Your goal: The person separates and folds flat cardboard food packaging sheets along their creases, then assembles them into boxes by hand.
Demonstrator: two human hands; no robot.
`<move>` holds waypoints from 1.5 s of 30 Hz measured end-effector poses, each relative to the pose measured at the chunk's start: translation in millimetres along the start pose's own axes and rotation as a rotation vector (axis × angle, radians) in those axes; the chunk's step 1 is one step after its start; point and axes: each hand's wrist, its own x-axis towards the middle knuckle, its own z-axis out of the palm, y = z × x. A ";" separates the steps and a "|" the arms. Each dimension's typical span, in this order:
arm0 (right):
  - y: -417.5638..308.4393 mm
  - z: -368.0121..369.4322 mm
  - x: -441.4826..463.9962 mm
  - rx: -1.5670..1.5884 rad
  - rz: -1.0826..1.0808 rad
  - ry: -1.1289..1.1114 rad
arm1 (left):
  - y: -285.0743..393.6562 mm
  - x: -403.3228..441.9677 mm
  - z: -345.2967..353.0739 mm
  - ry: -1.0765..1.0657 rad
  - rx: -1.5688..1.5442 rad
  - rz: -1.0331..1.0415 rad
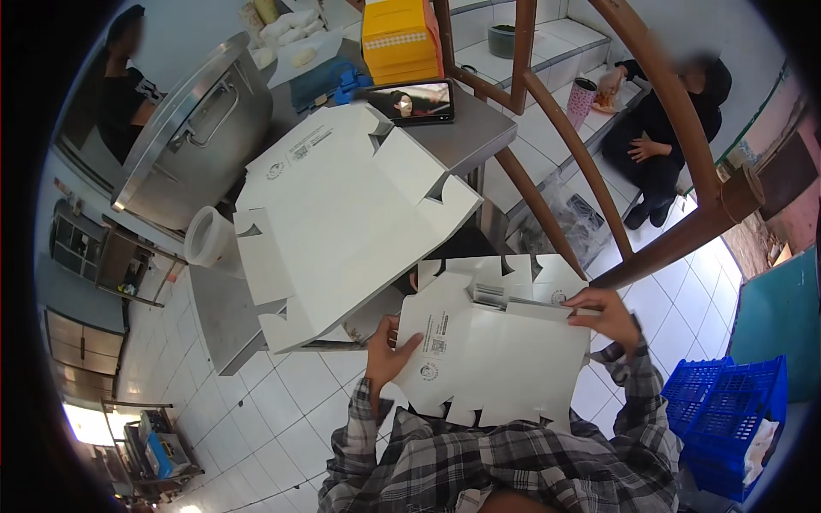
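A white cardboard box blank (505, 359) with notched edges and small printed marks lies over my lap, partly folded, with a raised flap near its top. My left hand (392, 352) grips its left edge, thumb on top and fingers curled. At the upper right edge, my right hand (605, 318) pinches the flap between thumb and fingers. Just beyond, a stack of larger flat white box blanks (342, 222) rests at a slant on the metal table (224, 321).
Around the stack are a large metal pot (192, 128), a white plastic tub (210, 237), a phone (410, 103) and yellow boxes (398, 43). Brown chair legs (581, 145) rise at right. Blue crates (723, 410) stand lower right. One person (663, 128) sits upper right, another (124, 94) is upper left.
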 end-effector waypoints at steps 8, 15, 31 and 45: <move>80.0 49.2 -70.6 1.060 0.232 0.122 | 50.0 -29.6 4.6 -0.077 -0.053 0.383; -1.4 47.2 -85.1 0.941 0.148 0.354 | 163.8 -69.7 63.5 0.029 0.280 0.170; -182.0 77.7 21.3 1.164 -0.270 0.184 | 389.5 -52.9 -147.0 1.003 0.769 1.170; -225.7 146.3 121.4 0.855 -0.357 0.064 | 265.1 -120.1 -129.4 0.603 0.451 0.559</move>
